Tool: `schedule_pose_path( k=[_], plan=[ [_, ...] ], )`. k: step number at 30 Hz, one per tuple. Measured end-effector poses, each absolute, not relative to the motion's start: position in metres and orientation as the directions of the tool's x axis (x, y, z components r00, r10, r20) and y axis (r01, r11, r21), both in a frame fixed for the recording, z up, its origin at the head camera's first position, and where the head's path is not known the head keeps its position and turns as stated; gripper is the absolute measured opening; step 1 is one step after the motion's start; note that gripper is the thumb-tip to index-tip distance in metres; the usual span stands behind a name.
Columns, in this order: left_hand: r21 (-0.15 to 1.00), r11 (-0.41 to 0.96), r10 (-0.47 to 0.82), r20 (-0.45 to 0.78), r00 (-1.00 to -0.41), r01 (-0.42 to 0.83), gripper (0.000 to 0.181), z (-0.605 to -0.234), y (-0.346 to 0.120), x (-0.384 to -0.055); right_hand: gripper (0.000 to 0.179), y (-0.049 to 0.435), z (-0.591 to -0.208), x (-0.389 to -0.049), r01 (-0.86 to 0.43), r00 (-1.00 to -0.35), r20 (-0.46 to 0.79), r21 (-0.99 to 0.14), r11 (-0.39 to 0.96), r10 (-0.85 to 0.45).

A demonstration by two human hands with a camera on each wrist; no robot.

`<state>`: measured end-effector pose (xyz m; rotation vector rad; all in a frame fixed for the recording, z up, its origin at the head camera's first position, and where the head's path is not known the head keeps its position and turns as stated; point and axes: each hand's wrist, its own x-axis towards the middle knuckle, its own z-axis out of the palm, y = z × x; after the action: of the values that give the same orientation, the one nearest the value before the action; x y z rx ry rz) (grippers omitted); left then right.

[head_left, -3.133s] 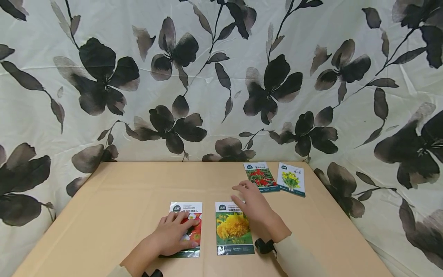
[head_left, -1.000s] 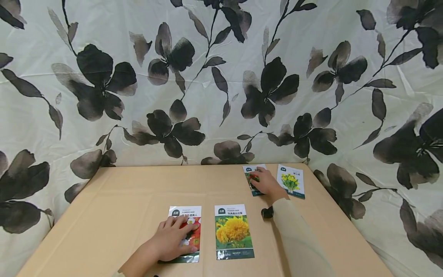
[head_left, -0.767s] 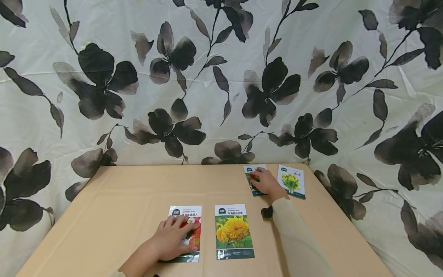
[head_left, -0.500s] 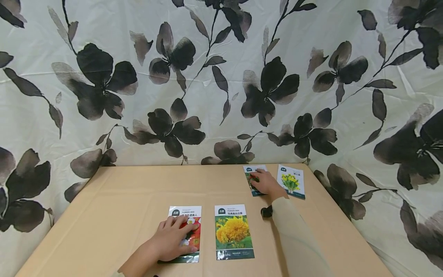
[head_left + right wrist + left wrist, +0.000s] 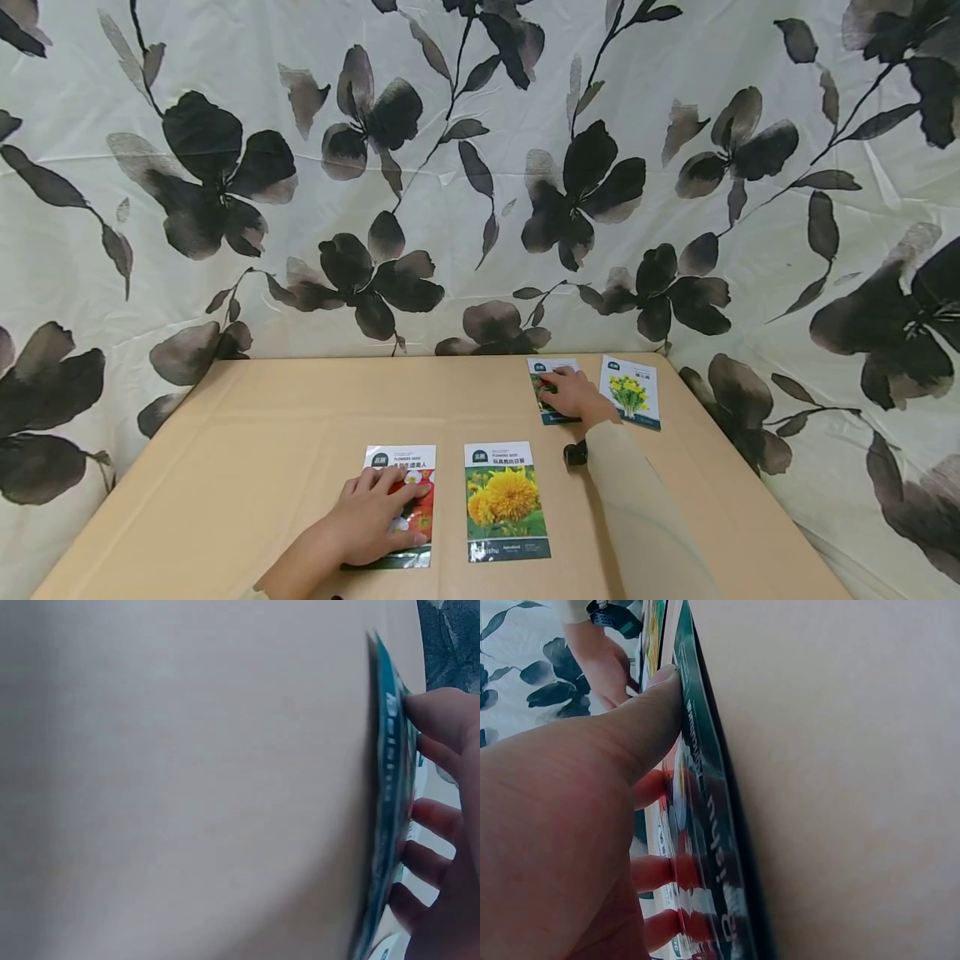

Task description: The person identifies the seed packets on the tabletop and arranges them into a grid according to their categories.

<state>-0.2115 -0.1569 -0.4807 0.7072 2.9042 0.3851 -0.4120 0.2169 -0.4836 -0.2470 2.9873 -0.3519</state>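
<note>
My left hand (image 5: 375, 518) lies spread over a seed packet with red and white flowers (image 5: 421, 500) at the near left. In the left wrist view its thumb and fingertips touch the face of that packet (image 5: 705, 750). Farther off, at the table's back right, my right hand (image 5: 576, 393) rests its fingertips on another seed packet (image 5: 551, 365), whose picture it mostly covers. The right wrist view has the thumb and fingers touching this packet (image 5: 386, 787), which lies on the table. Between the hands lies a packet with yellow sunflower-like blooms (image 5: 510, 500).
To the right of my right hand is a packet with small yellow flowers (image 5: 630, 392), slightly turned. The pale wooden-coloured table (image 5: 300, 417) ends at the back against a white curtain with dark flowers (image 5: 480, 167).
My right hand has moved from beside the yellow-bloom packet to the far red-flower packet, which now lies straighter. My left hand stays put. Over the last second hardly anything moves.
</note>
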Motion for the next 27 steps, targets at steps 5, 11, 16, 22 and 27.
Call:
schedule_pose_path(
  k=[5, 11, 16, 22, 27],
  plan=[
    [0.279, 0.856, 0.471, -0.071, -0.879, 0.436, 0.069, -0.479, -0.157, -0.211, 0.052, 0.214, -0.479, -0.41, -0.131, -0.978, -0.13, -0.231, 0.964, -0.165],
    [0.263, 0.857, 0.476, -0.075, -0.877, 0.443, 0.069, -0.478, -0.158, -0.212, 0.054, 0.211, -0.479, -0.41, -0.125, -0.978, -0.136, -0.22, 0.967, -0.157],
    [0.262, 0.856, 0.48, -0.079, -0.874, 0.446, 0.069, -0.477, -0.158, -0.213, 0.054, 0.211, -0.481, -0.411, -0.123, -0.978, -0.141, -0.21, 0.97, -0.155],
    [0.274, 0.852, 0.479, -0.062, -0.876, 0.446, 0.07, -0.482, -0.161, -0.214, 0.055, 0.21, -0.482, -0.414, -0.104, -0.976, -0.164, -0.216, 0.971, -0.141],
    [0.262, 0.852, 0.475, -0.027, -0.879, 0.453, 0.07, -0.49, -0.159, -0.217, 0.055, 0.212, -0.484, -0.417, -0.111, -0.977, -0.155, -0.216, 0.97, -0.147]
  ],
)
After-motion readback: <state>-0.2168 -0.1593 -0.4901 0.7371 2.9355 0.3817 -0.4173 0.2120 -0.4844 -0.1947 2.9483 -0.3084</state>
